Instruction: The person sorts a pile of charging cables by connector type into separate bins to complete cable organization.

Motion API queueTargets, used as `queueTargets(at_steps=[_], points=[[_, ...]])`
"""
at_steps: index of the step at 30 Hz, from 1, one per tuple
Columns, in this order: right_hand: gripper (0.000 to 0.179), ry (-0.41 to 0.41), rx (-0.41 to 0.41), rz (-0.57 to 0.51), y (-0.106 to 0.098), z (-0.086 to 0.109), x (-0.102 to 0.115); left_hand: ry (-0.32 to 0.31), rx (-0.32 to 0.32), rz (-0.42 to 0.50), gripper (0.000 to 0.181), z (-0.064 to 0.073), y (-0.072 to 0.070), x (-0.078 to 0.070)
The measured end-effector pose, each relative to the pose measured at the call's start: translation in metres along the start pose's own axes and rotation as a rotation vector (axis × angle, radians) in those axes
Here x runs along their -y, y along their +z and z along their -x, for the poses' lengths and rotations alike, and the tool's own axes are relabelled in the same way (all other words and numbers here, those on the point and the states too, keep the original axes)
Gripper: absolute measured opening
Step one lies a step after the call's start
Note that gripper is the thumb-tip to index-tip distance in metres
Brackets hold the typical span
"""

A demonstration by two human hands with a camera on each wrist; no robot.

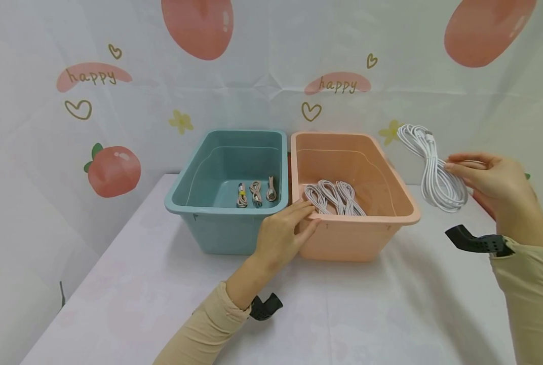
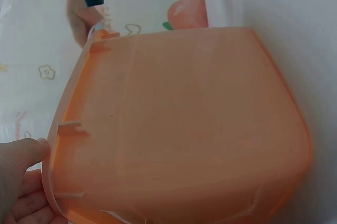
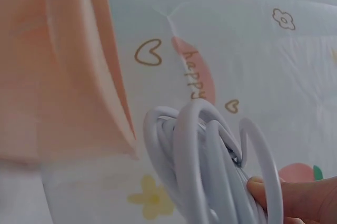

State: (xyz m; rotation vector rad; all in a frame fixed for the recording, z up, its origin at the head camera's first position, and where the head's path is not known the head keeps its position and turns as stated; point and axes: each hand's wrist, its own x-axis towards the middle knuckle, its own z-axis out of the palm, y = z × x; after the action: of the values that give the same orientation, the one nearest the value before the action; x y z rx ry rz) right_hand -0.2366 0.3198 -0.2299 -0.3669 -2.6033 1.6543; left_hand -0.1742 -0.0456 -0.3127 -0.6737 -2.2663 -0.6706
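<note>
My right hand (image 1: 504, 185) pinches a white coiled cable (image 1: 437, 175) at its side, in the air to the right of the orange bin (image 1: 351, 241). In the right wrist view the cable's loops (image 3: 189, 155) fill the lower middle, with a thumb pressed against them. My left hand (image 1: 280, 233) holds the orange bin's rim at its front left corner; the left wrist view has the thumb outside the rim (image 2: 46, 182) and the fingers on its other side. Inside the orange bin lie several white coiled cables (image 1: 337, 197), partly hidden by the front wall.
A blue bin (image 1: 226, 230) stands close to the left of the orange one. Three small, thin cable bundles (image 1: 255, 192) lie in it, one with a yellow part. Both bins stand on a white-covered table (image 1: 326, 314), before a patterned backdrop (image 1: 262, 61).
</note>
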Motion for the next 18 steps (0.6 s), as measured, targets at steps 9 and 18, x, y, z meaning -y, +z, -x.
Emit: queueTargets(at_steps=[9, 18], points=[[0.012, -0.133, 0.042, -0.084, 0.015, -0.004, 0.021, -0.004, 0.007, -0.003, 0.026, 0.000, -0.001, -0.001], [0.015, -0.233, 0.022, -0.016, 0.034, -0.005, 0.038, -0.004, 0.003, 0.002, 0.028, -0.001, -0.002, -0.002]])
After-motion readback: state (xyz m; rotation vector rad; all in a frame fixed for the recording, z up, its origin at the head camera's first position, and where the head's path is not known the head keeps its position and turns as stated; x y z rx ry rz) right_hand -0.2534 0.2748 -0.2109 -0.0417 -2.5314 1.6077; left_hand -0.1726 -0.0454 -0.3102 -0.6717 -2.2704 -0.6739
